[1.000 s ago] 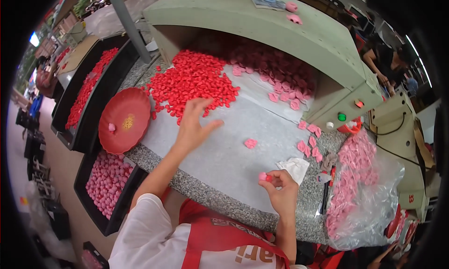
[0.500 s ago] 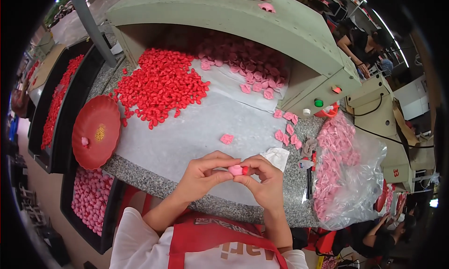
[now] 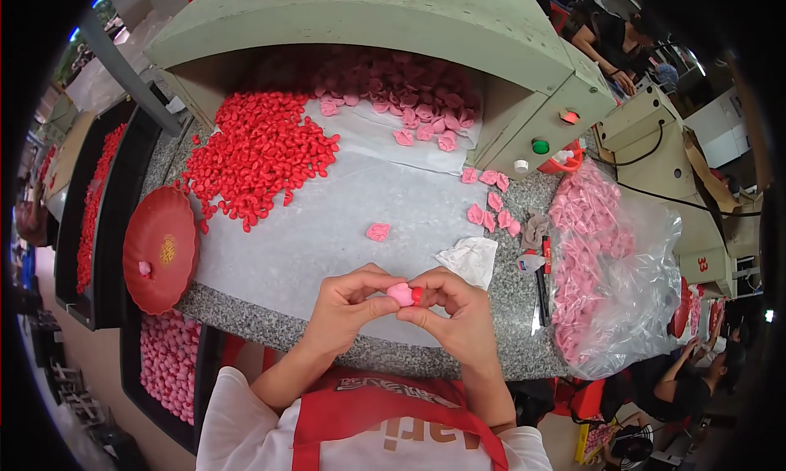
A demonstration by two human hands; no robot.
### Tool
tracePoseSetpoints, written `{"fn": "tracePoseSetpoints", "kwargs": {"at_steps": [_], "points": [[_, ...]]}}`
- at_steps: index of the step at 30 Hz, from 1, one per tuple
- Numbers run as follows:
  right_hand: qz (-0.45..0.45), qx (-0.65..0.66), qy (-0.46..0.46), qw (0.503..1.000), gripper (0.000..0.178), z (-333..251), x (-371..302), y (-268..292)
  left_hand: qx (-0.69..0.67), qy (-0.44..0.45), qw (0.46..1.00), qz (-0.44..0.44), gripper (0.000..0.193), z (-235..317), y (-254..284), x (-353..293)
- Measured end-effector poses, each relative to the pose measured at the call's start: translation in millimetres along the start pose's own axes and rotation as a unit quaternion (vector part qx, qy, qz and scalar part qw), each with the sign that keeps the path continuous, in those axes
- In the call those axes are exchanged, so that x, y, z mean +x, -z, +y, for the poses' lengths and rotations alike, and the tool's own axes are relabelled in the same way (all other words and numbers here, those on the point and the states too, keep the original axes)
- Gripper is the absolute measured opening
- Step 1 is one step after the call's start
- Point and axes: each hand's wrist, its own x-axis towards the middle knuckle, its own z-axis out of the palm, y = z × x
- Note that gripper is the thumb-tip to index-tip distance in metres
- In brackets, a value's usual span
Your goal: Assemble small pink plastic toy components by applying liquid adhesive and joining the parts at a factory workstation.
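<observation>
The pink piece [image 3: 399, 294], small, rounded and red-ended, is pinched between left fingers [image 3: 376, 308] and right fingers [image 3: 427, 316].

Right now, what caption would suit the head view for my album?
A left hand and right hand pinch a small pink-and-red piece over a pale sheet, red pieces heaped beyond.

Head view: single wide fisheye, left of a head-worn pair, upright. Faces down at close range onto left hand [image 3: 350, 309] and right hand [image 3: 455, 309], granite worktop [image 3: 526, 350] beyond.
</observation>
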Motion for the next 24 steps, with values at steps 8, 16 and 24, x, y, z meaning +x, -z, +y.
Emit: {"fn": "tracePoseSetpoints", "kwargs": {"at_steps": [8,16,24], "points": [[0.036,0.030,0.086,0.995,0.024,10,-6,7,-0.062,-0.020,0.998,0.013,0.013,-5,-27,4],[0.070,0.020,0.117,0.990,0.021,13,-15,12,-0.072,-0.020,0.997,0.023,0.011,-11,-41,2],[0.101,-0.045,0.070,0.991,0.023,16,-18,21,-0.145,0.114,0.982,0.025,0.018,-19,-37,11]]}}
